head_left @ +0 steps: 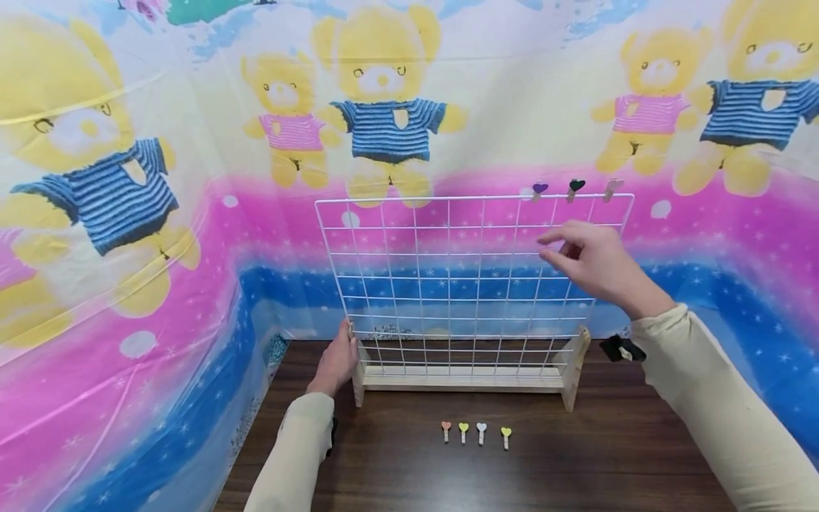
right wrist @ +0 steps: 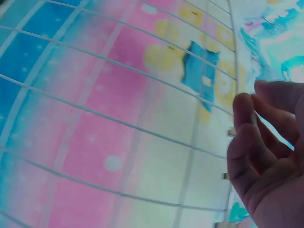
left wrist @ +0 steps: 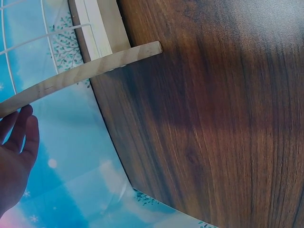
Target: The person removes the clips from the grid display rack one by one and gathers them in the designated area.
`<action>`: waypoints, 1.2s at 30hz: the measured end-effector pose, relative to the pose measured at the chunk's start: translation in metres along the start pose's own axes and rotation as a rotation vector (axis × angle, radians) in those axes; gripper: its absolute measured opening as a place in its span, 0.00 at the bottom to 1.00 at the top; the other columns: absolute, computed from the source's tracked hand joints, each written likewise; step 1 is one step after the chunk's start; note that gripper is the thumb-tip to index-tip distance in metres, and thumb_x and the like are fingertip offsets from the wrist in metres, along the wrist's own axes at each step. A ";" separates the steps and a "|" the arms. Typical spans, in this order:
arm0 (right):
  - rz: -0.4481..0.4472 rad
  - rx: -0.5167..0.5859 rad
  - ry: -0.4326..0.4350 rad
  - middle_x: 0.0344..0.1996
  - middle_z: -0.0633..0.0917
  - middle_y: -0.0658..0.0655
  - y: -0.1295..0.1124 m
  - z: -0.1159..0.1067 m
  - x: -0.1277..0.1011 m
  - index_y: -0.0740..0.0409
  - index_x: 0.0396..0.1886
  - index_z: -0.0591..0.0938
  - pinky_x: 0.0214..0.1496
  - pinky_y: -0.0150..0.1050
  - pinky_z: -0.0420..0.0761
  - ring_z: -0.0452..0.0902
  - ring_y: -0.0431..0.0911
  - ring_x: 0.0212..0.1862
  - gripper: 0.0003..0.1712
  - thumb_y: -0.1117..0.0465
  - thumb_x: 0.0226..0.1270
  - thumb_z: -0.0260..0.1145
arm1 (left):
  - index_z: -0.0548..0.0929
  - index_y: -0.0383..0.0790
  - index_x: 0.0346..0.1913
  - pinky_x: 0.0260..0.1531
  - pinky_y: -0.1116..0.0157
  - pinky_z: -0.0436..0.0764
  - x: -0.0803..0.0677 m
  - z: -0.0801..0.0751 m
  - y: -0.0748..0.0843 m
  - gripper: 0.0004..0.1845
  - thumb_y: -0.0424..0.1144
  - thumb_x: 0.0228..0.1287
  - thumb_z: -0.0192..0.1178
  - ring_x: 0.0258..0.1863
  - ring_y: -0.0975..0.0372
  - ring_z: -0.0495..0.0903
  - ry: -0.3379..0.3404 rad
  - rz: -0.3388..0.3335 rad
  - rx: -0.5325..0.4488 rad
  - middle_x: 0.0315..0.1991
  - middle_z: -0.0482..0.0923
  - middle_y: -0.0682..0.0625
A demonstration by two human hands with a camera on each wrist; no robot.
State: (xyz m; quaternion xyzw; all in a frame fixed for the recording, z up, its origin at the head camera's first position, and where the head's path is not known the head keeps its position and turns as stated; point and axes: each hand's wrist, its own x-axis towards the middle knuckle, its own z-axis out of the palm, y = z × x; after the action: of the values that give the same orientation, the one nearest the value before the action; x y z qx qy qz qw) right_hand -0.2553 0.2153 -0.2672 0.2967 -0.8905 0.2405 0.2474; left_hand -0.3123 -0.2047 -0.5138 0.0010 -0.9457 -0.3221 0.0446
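Observation:
A white wire grid (head_left: 449, 277) stands upright in a pale wooden stand (head_left: 461, 382) on the table. Fingertips of my left hand (head_left: 335, 363) rest against the stand's left upright; in the left wrist view the fingers (left wrist: 31, 137) reach its edge fairly straight. My right hand (head_left: 598, 259) is raised before the grid's upper right, fingers loosely bent, thumb and index apart, nothing visible between them. Three heart clothespins sit on the top wire at right: purple (head_left: 540, 188), dark green (head_left: 576, 186) and pale pink (head_left: 614, 186).
In front of the stand several small heart clothespins lie in a row: orange (head_left: 446, 431), yellow (head_left: 463, 432), white (head_left: 481, 433) and another yellow (head_left: 506, 436). The dark wood table (head_left: 397, 469) is enclosed by a bear-print cloth (head_left: 486, 128) at the back and sides.

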 end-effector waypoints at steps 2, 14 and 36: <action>-0.003 0.004 0.073 0.28 0.81 0.52 -0.004 -0.006 0.010 0.60 0.46 0.84 0.22 0.30 0.74 0.74 0.39 0.22 0.12 0.65 0.62 0.68 | 0.48 0.43 0.73 0.44 0.47 0.75 0.000 0.000 0.000 0.26 0.39 0.77 0.39 0.50 0.45 0.76 0.002 0.004 0.001 0.59 0.71 0.36; 0.156 0.049 0.162 0.51 0.77 0.60 -0.015 -0.014 0.054 0.58 0.61 0.76 0.24 0.27 0.75 0.82 0.47 0.29 0.21 0.62 0.70 0.58 | 0.47 0.43 0.73 0.44 0.47 0.75 0.000 0.001 -0.002 0.26 0.40 0.77 0.38 0.49 0.45 0.76 0.007 0.012 0.022 0.59 0.70 0.36; 0.326 0.162 0.084 0.46 0.81 0.61 -0.011 -0.007 0.061 0.62 0.58 0.75 0.68 0.55 0.26 0.82 0.50 0.26 0.18 0.61 0.73 0.54 | 0.47 0.44 0.73 0.47 0.47 0.74 0.001 0.003 -0.003 0.27 0.40 0.77 0.40 0.52 0.45 0.76 0.020 0.010 0.028 0.59 0.71 0.37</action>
State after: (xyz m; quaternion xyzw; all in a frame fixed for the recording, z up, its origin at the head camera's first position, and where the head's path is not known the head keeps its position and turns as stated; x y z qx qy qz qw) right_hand -0.2889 0.1865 -0.2236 0.1574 -0.8934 0.3605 0.2173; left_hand -0.3138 -0.2054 -0.5183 0.0003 -0.9496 -0.3084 0.0558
